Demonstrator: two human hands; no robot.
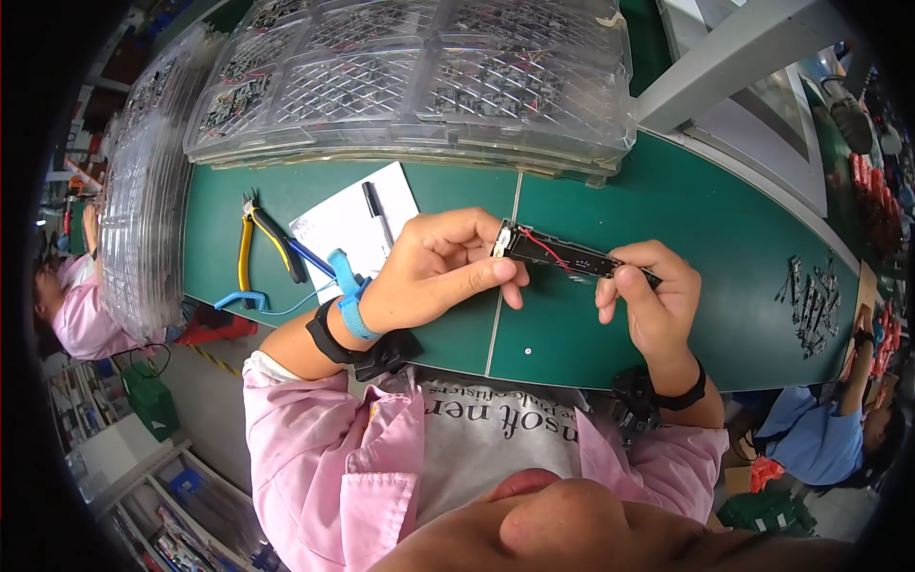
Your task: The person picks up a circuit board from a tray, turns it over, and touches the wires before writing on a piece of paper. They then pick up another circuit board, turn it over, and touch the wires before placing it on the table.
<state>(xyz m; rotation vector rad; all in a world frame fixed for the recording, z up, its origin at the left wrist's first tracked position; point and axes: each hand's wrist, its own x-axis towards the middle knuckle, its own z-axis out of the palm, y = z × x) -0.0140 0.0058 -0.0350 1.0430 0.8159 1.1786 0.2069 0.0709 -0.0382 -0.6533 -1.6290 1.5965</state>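
Note:
Between my two hands, above the green table, is a narrow black circuit board (pixel 581 257) with a red wire along its left part. My left hand (pixel 440 272) pinches its left end, where a pale piece shows, between thumb and fingers. At the other end, my right hand (pixel 658 291) grips the board with thumb and forefinger. A blue strap with a coiled cord circles my left wrist, next to a black band. Behind that wrist lie a white sheet (pixel 329 224), a black pen (pixel 378 212) and yellow-and-blue-handled cutting pliers (pixel 257 238).
Stacked clear plastic trays (pixel 400 143) full of small boards fill the table's back, with another tall tray stack (pixel 143 200) at the left. Several loose boards (pixel 810 305) lie at the right. A grey metal post (pixel 729 62) stands back right. Other people sit at both sides.

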